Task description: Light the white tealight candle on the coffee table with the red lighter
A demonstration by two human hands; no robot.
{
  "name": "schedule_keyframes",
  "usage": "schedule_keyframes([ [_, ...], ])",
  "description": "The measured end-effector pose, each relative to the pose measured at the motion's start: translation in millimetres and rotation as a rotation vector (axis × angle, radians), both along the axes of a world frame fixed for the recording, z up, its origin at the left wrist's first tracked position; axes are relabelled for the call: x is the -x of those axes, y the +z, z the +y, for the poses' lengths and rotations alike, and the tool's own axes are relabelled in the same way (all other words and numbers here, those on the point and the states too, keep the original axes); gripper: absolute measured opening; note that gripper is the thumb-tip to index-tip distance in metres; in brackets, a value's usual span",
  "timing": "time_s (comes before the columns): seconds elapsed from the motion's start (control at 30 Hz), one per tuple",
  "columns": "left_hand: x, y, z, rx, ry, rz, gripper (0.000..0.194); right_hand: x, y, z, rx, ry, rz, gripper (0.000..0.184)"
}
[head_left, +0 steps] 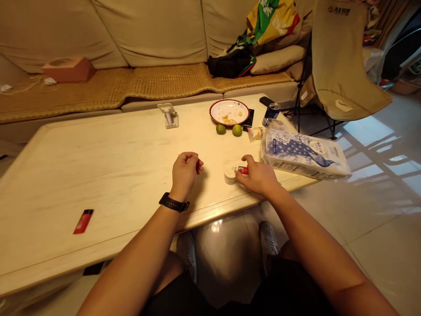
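In my right hand (pixel 258 176) is a red lighter (pixel 244 170), pinched between thumb and index finger. The lighter's metal end points left, at a small white round thing (pixel 230 176) that stands on the table right beside my thumb. Its exact kind is too small to tell. My left hand (pixel 187 172), with a black watch (pixel 173 202) on the wrist, hovers over the table left of the white thing. Its fingers are curled together, and whatever they may hold is hidden. A second red lighter (pixel 83 221) with a black end lies far left near the table's front edge.
The pale table (pixel 131 153) bears a red-rimmed plate (pixel 226 105) with food scraps, two green limes (pixel 237 130), a dark can (pixel 271 112), a small packet (pixel 255 133), a white phone stand (pixel 169 116) and a large tissue pack (pixel 305 149) overhanging the right edge. A sofa stands behind.
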State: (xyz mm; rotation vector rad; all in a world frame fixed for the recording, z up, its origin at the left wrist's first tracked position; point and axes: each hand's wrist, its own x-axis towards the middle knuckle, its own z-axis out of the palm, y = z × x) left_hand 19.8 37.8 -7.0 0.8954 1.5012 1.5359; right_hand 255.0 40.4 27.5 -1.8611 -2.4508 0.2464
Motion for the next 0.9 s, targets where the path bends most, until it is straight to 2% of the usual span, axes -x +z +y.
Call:
schedule_keyframes([
  [0.43, -0.1, -1.0, -0.5, -0.005, -0.005, 0.011, 0.014, 2.2, 1.6, -1.1, 0.008, 0.007, -0.037, 0.056],
  [0.9, -1.2, 1.3, -0.8, 0.000, -0.001, 0.001, 0.013, -4.4, -0.3, -0.4, -0.030, -0.027, 0.024, 0.057],
])
